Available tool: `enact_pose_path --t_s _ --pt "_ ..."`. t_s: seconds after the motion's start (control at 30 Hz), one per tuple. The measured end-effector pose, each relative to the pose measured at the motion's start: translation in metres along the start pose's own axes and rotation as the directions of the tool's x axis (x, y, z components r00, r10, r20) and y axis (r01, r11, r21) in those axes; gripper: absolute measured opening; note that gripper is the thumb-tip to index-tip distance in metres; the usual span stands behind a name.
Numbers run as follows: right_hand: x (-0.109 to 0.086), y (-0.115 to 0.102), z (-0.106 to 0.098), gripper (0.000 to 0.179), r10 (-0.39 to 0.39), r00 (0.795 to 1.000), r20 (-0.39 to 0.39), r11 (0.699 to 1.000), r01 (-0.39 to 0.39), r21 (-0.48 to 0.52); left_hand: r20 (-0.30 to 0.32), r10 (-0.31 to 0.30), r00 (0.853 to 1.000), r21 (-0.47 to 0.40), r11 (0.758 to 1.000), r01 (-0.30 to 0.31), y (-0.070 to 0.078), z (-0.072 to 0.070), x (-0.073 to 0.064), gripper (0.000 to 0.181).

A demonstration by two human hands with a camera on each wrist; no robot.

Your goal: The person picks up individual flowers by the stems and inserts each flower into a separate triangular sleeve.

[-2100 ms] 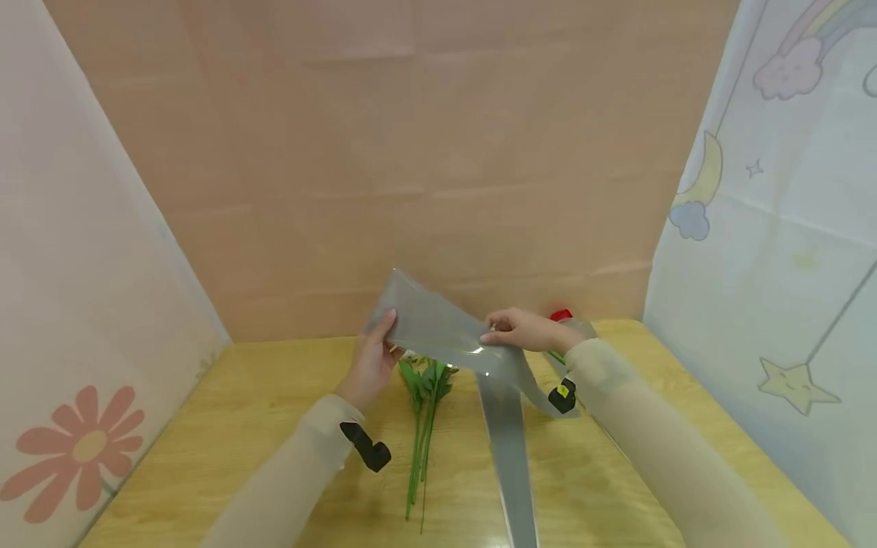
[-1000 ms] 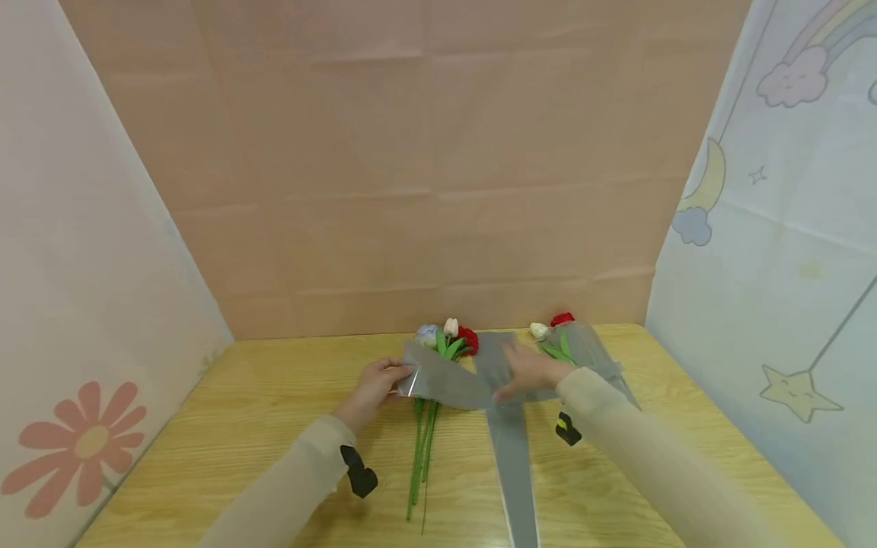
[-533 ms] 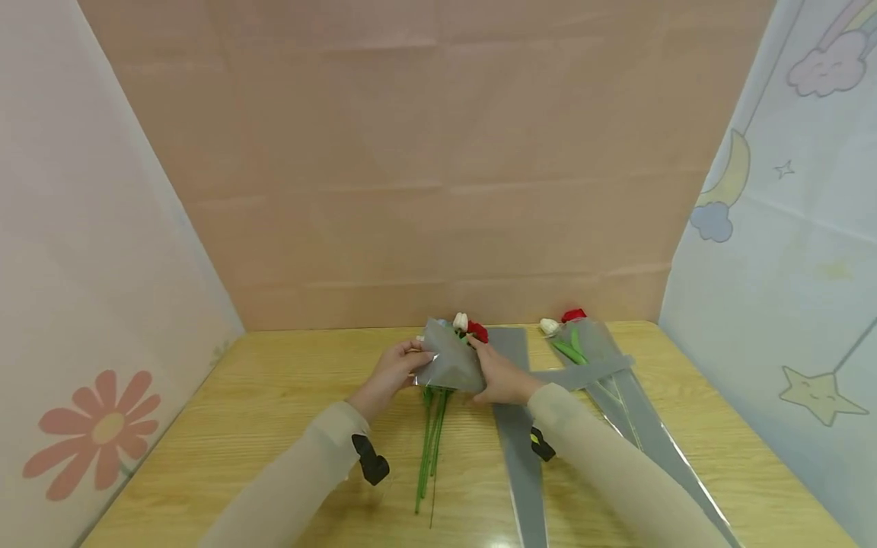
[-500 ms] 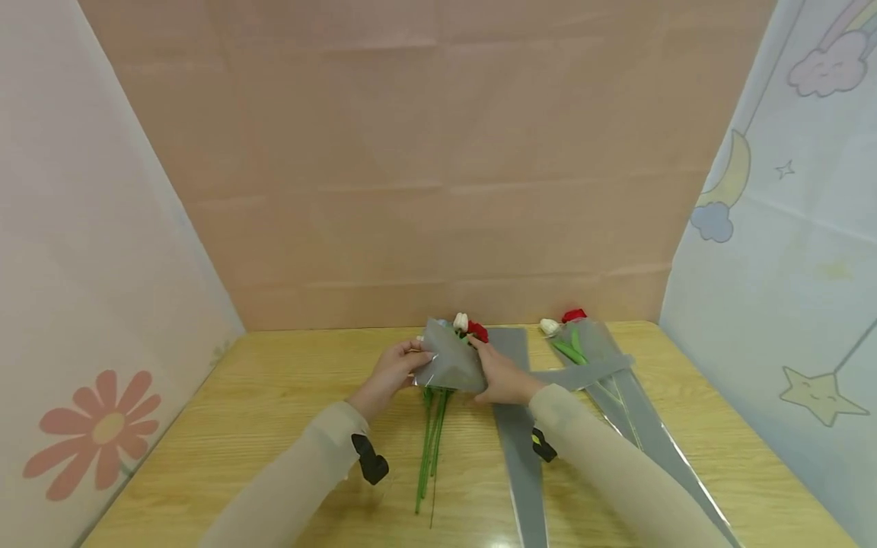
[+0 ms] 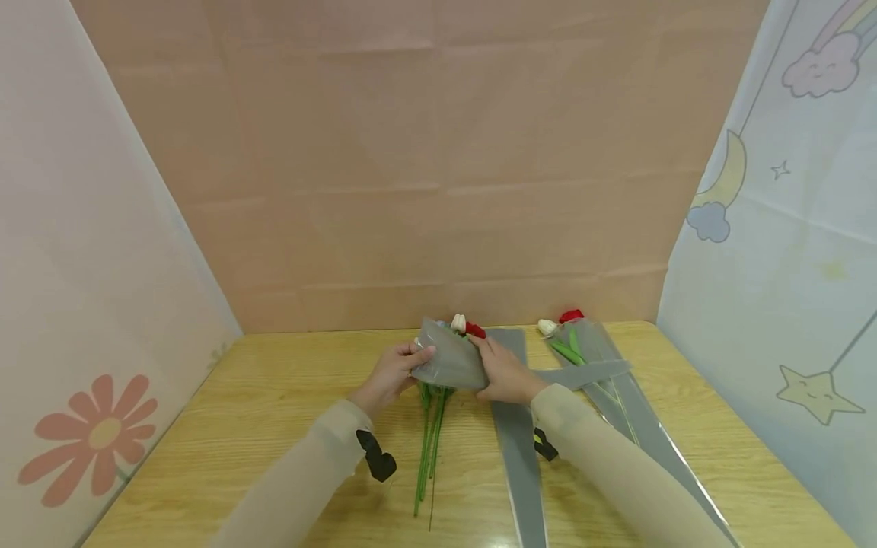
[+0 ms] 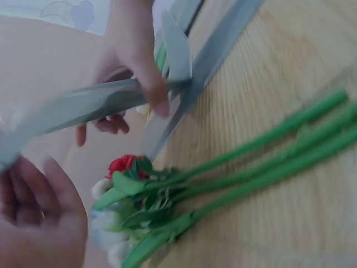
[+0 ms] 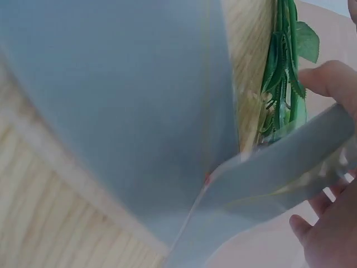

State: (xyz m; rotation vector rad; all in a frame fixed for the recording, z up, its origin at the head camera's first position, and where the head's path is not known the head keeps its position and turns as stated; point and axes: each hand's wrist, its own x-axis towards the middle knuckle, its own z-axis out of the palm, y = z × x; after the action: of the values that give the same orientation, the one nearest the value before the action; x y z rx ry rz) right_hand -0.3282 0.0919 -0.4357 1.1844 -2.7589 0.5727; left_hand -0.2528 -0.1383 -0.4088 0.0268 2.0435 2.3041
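My left hand (image 5: 389,378) pinches the wide end of a grey translucent plastic flower sleeve (image 5: 448,364), thumb on top. Further right, my right hand (image 5: 505,374) grips the same sleeve, its thumb on one side and fingers on the other in the left wrist view. Below the sleeve lies a small bunch of flowers; their green stems (image 5: 428,449) point toward me. A white tulip (image 5: 458,323) and a red flower (image 5: 474,330) show past its far edge. In the left wrist view the leaves (image 6: 145,206) and blooms sit apart from the sleeve, which hides some blooms in the head view.
A second grey sleeve (image 5: 518,464) lies lengthwise on the wooden table (image 5: 294,441), beneath the held one. To the right is another grey sleeve (image 5: 674,449) with a white bloom (image 5: 546,327) and a red bloom (image 5: 571,315) at its top. A tan backdrop (image 5: 438,190) stands behind.
The sleeve was raised and stretched between both hands, then came down over the flower bunch. My right hand shifted left along it. In the last half second both hands have barely moved.
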Motion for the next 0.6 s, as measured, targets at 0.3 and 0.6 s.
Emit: enact_pose_path --t_s 0.3,0.6 --pt "0.003 -0.008 -0.002 0.100 -0.045 0.997 -0.065 0.998 0.047 0.033 0.052 0.013 0.999 -0.434 0.901 0.011 -0.007 0.023 -0.001 0.053" --pt "-0.003 -0.002 -0.004 0.101 -0.026 0.995 -0.091 1.000 0.026 -0.004 -0.229 0.408 0.884 0.567 0.794 -0.219 0.000 0.012 -0.003 0.034"
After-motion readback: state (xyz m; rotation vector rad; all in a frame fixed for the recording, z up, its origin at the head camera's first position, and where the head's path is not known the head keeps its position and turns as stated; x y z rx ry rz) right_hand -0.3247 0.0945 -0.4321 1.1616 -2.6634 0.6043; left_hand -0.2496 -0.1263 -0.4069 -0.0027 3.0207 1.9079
